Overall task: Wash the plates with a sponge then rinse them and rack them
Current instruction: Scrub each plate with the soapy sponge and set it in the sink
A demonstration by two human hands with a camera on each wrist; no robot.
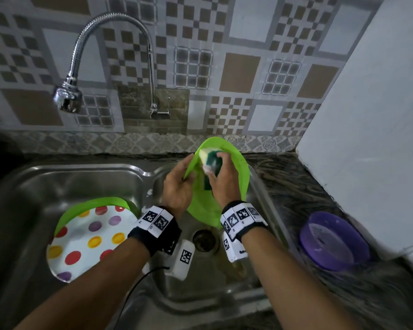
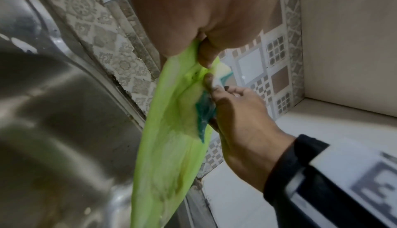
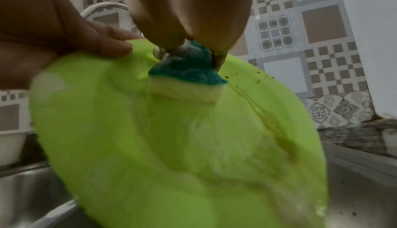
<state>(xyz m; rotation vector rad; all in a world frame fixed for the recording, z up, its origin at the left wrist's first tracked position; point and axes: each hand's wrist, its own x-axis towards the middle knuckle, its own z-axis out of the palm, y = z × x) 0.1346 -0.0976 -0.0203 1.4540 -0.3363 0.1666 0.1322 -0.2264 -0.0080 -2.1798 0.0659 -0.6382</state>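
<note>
Head view: left hand (image 1: 177, 186) pinches green plate (image 1: 236, 172) by its left rim, tilted over right sink basin (image 1: 224, 289), frame center. Right hand (image 1: 224, 182) fingers curl round sponge (image 1: 211, 159), pressed near plate's top edge.

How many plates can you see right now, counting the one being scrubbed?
3. One green plate is held tilted over the right basin; a polka-dot plate lies in the left basin on top of another green plate. More could be hidden beneath that stack.
</note>
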